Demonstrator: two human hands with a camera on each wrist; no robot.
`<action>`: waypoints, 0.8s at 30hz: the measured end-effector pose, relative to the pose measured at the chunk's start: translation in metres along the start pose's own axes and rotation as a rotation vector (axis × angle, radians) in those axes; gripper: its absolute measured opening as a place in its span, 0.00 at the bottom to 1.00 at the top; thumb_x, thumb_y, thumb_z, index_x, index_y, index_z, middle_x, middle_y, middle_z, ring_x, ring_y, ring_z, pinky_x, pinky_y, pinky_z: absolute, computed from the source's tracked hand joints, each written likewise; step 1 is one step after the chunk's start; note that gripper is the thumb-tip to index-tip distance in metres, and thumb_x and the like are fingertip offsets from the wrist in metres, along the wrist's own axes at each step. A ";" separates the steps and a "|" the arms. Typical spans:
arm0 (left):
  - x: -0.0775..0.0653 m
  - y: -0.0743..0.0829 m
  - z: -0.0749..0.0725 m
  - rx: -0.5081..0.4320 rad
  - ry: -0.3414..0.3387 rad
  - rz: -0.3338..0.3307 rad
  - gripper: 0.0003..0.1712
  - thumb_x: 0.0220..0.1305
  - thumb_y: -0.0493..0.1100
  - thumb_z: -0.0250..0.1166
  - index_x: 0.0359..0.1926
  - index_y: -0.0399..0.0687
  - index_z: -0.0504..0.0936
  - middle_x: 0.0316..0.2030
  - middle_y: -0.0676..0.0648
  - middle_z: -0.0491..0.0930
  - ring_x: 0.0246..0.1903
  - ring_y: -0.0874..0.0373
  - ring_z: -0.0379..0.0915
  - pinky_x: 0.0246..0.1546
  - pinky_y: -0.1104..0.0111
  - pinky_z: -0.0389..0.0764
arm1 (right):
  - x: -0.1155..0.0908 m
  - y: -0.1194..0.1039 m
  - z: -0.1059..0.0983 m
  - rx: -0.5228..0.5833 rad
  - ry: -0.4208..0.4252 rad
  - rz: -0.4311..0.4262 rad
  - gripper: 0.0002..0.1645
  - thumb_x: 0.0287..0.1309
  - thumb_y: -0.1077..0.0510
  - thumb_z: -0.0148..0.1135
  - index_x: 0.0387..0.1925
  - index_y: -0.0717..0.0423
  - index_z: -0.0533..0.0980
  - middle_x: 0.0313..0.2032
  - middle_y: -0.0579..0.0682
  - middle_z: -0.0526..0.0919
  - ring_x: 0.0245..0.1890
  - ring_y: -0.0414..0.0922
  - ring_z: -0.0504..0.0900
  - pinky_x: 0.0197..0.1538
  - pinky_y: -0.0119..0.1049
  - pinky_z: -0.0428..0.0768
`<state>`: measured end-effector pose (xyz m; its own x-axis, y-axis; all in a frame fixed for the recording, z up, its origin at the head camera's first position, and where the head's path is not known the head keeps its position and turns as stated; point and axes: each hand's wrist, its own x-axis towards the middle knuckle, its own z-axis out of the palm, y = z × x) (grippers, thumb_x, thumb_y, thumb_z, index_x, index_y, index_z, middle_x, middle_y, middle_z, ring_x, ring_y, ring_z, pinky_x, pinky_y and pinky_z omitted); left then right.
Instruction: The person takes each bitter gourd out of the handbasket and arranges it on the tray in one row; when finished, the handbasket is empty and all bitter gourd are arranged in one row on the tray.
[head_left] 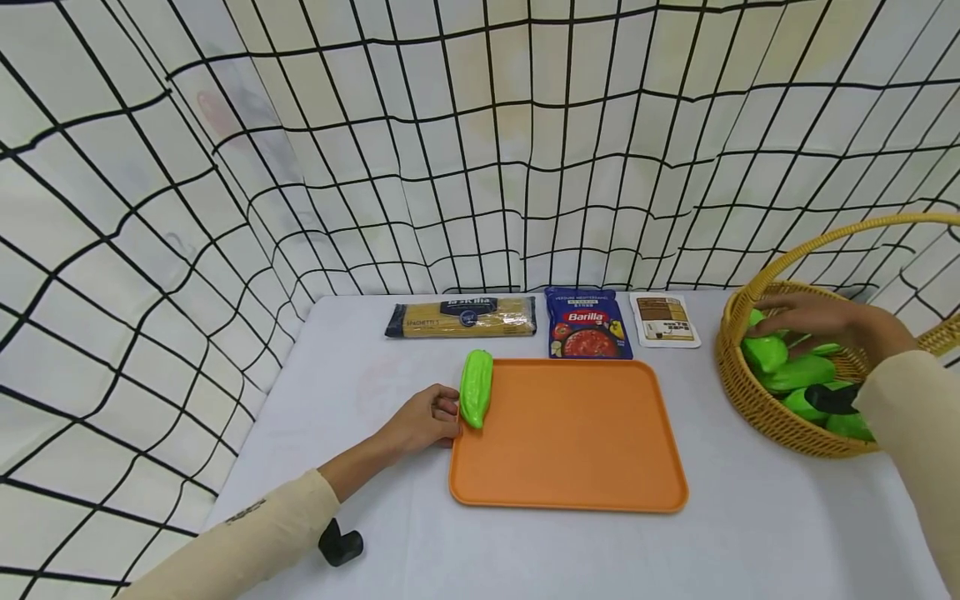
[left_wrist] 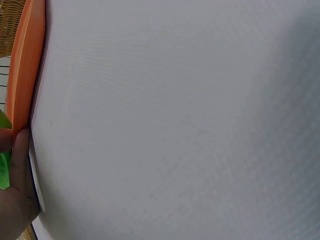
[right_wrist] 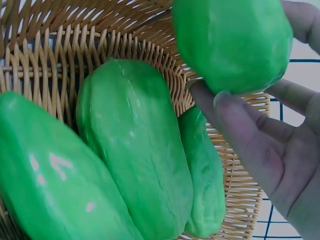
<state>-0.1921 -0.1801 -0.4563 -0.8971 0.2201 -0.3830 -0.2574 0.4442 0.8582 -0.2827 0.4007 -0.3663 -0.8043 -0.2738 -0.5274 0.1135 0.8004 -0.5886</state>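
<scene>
Green vegetable (right_wrist: 232, 45): grasped between right hand's (head_left: 840, 321) fingers and thumb, basket (head_left: 750, 412) below; presumably light, firm, slick; best held round middle. Left hand (head_left: 422, 418), leftward: pinching orange tray (head_left: 570, 442).

Head: basket handle (head_left: 862, 224) cut off, 3 o'clock; white packet (head_left: 664, 321) fine print too small. Left wrist: left hand (left_wrist: 20, 192) cropped, 8 o'clock. Right wrist: top veg (right_wrist: 232, 45) cropped, 1 o'clock.

A bright green, taper-tipped vegetable (head_left: 476, 387) lay over the left rim of the orange tray (head_left: 570, 442), whose edge the left hand (head_left: 425, 419) gripped; the right hand (head_left: 821, 321) held a plump green vegetable (right_wrist: 232, 45) at the wicker basket (head_left: 750, 408) of similar ones
</scene>
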 end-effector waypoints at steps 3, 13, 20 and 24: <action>0.000 0.000 0.000 -0.002 -0.001 0.001 0.34 0.53 0.31 0.67 0.62 0.36 0.70 0.48 0.42 0.74 0.42 0.55 0.75 0.40 0.64 0.89 | -0.004 0.002 0.000 -0.005 0.008 -0.017 0.55 0.70 0.41 0.55 0.77 0.69 0.40 0.73 0.78 0.42 0.67 0.75 0.60 0.55 0.51 0.85; 0.002 -0.001 0.001 0.019 0.011 -0.001 0.34 0.53 0.31 0.68 0.62 0.37 0.70 0.48 0.42 0.74 0.42 0.55 0.75 0.40 0.65 0.89 | -0.016 0.008 -0.001 -0.012 0.072 -0.111 0.49 0.73 0.45 0.51 0.78 0.64 0.39 0.73 0.78 0.41 0.66 0.77 0.59 0.56 0.59 0.82; 0.001 0.001 0.001 0.022 0.013 -0.006 0.33 0.53 0.31 0.68 0.62 0.37 0.70 0.48 0.42 0.74 0.42 0.55 0.75 0.40 0.65 0.88 | -0.023 0.007 0.001 0.008 0.099 -0.126 0.51 0.73 0.44 0.51 0.79 0.61 0.36 0.71 0.81 0.43 0.67 0.79 0.56 0.56 0.65 0.80; 0.001 0.001 0.002 0.020 0.018 -0.007 0.33 0.53 0.31 0.68 0.62 0.37 0.70 0.47 0.42 0.74 0.42 0.55 0.76 0.41 0.65 0.88 | -0.029 0.006 0.001 0.020 0.120 -0.139 0.52 0.73 0.44 0.52 0.79 0.61 0.35 0.71 0.82 0.43 0.67 0.79 0.56 0.55 0.64 0.80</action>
<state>-0.1925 -0.1778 -0.4562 -0.9018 0.2015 -0.3824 -0.2565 0.4627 0.8486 -0.2576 0.4123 -0.3550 -0.8767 -0.3141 -0.3642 0.0075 0.7483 -0.6633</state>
